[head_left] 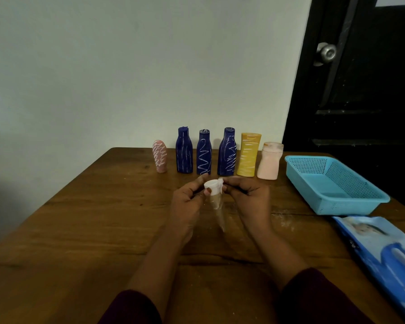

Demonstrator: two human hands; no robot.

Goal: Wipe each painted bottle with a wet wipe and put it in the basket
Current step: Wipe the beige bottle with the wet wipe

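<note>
A small clear bottle with a white cap is held just above the middle of the table. My left hand grips it near the cap. My right hand pinches what looks like a small white wet wipe against the cap. Behind my hands, several painted bottles stand in a row: a pink one, three dark blue ones with white scribbles, a yellow one and a peach one. The blue mesh basket on the right holds nothing.
A blue pack of wet wipes lies near the table's right edge, in front of the basket. White dust marks the wooden table beside my right wrist. A wall stands behind the bottles and a dark door at the far right.
</note>
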